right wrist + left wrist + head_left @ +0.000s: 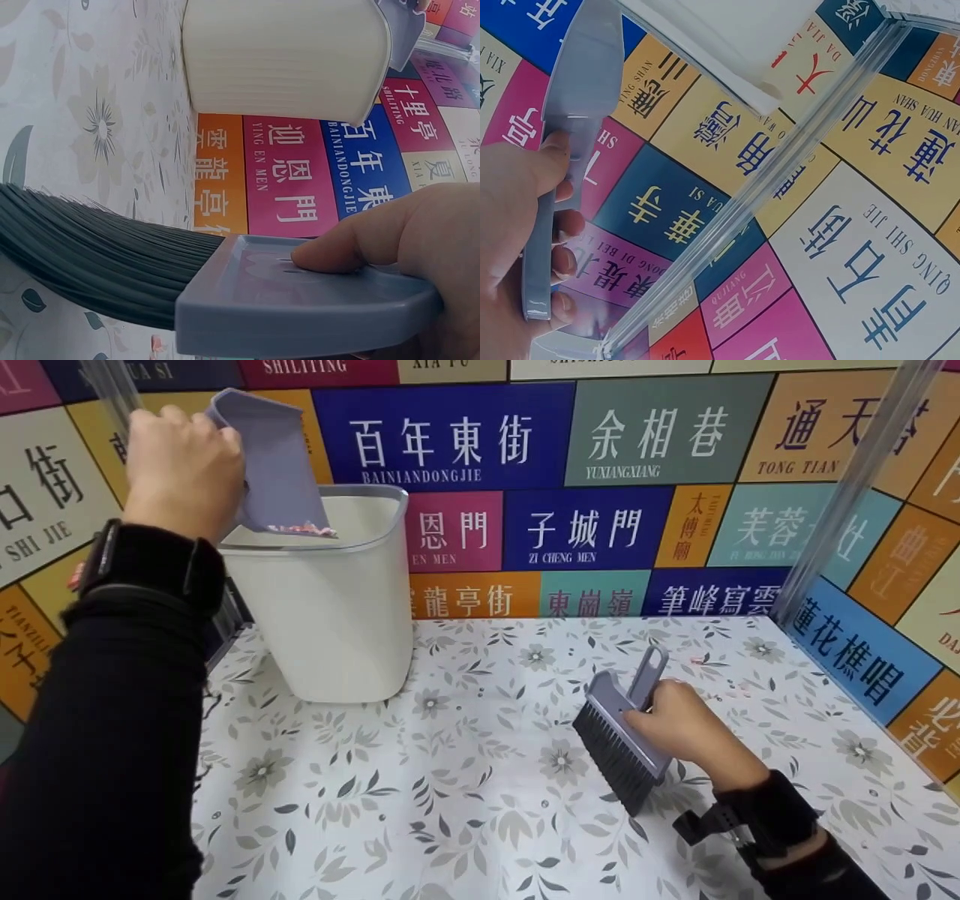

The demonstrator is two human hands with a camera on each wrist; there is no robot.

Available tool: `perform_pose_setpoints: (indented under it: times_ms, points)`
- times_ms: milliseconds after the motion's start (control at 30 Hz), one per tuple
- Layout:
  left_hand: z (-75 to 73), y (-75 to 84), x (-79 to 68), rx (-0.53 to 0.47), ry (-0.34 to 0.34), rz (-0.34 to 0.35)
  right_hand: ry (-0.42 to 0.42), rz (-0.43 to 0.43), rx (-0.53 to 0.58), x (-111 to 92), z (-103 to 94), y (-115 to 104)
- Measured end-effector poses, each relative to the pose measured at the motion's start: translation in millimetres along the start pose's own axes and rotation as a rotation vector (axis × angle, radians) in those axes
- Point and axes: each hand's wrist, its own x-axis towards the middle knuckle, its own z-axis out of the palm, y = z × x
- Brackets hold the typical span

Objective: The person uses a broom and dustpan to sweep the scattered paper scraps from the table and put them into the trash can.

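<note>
My left hand grips a grey-purple dustpan by its handle, the fingers wrapped round it in the left wrist view. The pan is tipped steeply over the mouth of a white wastebasket, and small pink and white scraps lie along its lower lip. My right hand holds a matching hand brush over the right part of the table. Its black bristles point down and to the left in the head view, and the thumb presses on the brush's back.
A white tabletop with grey leaf and flower print lies below. A few reddish bits are scattered on it at the right, beyond the brush. Walls of coloured, lettered panels stand behind and at the sides, with clear corner posts.
</note>
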Motion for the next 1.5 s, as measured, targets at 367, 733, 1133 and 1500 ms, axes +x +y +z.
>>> perform_pose_setpoints:
  times_ms: [367, 733, 1133, 1500]
  points:
    - [-3.8, 4.7, 2.7, 0.066, 0.209, 0.035, -0.001, 0.020, 0.009, -0.4, 1.2, -2.5]
    - [-2.1, 6.1, 0.9, 0.106, 0.234, 0.037, 0.005, -0.002, 0.007, -0.7, 0.7, -1.1]
    - [-2.6, -0.5, -0.8, 0.067, 0.193, 0.039, -0.005, -0.003, 0.006, -0.6, 0.3, -2.3]
    - [5.6, -7.9, -4.5, -0.087, 0.033, -0.071, -0.008, 0.000, 0.004, -0.6, 0.4, -2.5]
